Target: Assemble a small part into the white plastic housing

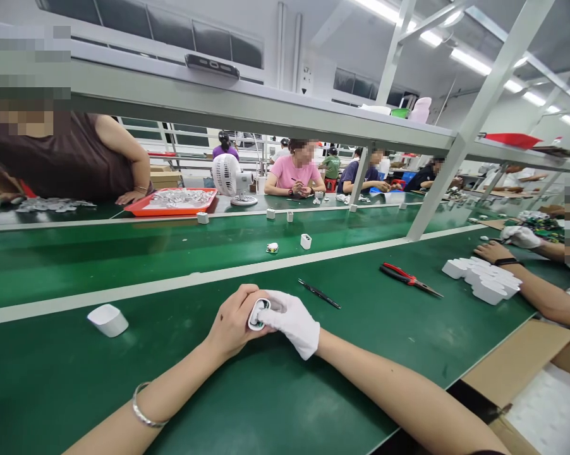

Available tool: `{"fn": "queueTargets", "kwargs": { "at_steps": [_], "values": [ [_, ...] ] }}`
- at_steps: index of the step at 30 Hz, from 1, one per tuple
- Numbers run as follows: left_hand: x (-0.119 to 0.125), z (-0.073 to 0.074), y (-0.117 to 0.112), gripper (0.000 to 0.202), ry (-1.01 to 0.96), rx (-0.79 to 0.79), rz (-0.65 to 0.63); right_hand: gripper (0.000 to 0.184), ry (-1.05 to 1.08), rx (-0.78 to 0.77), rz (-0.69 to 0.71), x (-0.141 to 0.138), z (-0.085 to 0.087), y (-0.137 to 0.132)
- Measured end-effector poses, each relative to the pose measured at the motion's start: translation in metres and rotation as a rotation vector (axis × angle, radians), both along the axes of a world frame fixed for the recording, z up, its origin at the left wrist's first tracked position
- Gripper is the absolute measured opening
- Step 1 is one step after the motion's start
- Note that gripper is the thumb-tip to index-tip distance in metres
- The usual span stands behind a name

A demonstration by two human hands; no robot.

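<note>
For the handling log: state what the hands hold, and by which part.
Both hold one small white casing: left hand wraps its body, gloved right hand presses its open end.

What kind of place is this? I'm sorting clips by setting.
Likely a factory assembly line: long green workbenches, seated people working, a red tray of parts, and both hands holding a small white casing.
</note>
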State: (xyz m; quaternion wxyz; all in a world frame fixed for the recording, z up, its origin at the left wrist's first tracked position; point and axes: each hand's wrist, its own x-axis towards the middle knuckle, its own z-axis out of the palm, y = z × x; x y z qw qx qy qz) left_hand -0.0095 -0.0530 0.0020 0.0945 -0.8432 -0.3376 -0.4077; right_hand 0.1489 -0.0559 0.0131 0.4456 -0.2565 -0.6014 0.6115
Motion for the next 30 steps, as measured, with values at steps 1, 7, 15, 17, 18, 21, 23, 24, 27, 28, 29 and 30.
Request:
{"fn": "queueTargets", "kwargs": {
  "at_steps": [1, 7, 15, 17, 18, 21, 23, 24, 27, 28, 29, 30],
  "values": [
    [0.000, -0.001, 0.000, 0.040, -0.021, -0.062, 0.006, 0.037, 0.000, -0.001, -0.048, 0.001, 0.001, 0.001],
    [0.002, -0.003, 0.006, 0.035, -0.112, -0.409, -0.019, 0.043, -0.167, -0.095, -0.222, 0.006, -0.009, 0.010],
    [-0.062, 0.003, 0.107, 0.033, -0.216, -0.639, 0.774, 0.050, -0.870, 0.525, -0.633, -0.021, -0.025, 0.086],
    [-0.083, 0.000, 0.130, 0.034, -0.225, -0.652, 0.886, 0.062, -0.976, 0.536, -0.683, -0.040, -0.023, 0.120],
    [-0.091, -0.002, 0.138, 0.034, -0.233, -0.653, 0.936, 0.067, -1.025, 0.505, -0.711, -0.049, -0.020, 0.137],
    [-0.101, -0.009, 0.147, 0.035, -0.248, -0.636, 1.039, 0.066, -1.148, 0.371, -0.744, -0.073, -0.012, 0.180],
    [-0.098, -0.013, 0.146, 0.044, -0.246, -0.596, 1.081, 0.047, -1.187, 0.324, -0.703, -0.084, -0.008, 0.197],
    [-0.095, -0.015, 0.143, 0.052, -0.243, -0.566, 1.101, 0.037, -1.190, 0.313, -0.685, -0.088, -0.007, 0.201],
    [-0.090, -0.013, 0.126, 0.070, -0.220, -0.460, 1.142, 0.025, -1.166, 0.338, -0.658, -0.090, -0.002, 0.196],
    [-0.091, -0.011, 0.119, 0.070, -0.171, -0.426, 1.134, 0.026, -1.150, 0.368, -0.647, -0.087, -0.001, 0.189],
    [-0.096, -0.007, 0.110, 0.068, -0.104, -0.404, 1.130, 0.026, -1.134, 0.408, -0.630, -0.083, 0.001, 0.179],
    [-0.102, -0.003, 0.102, 0.066, -0.032, -0.405, 1.144, 0.024, -1.118, 0.453, -0.607, -0.077, 0.002, 0.166]
  ]
}}
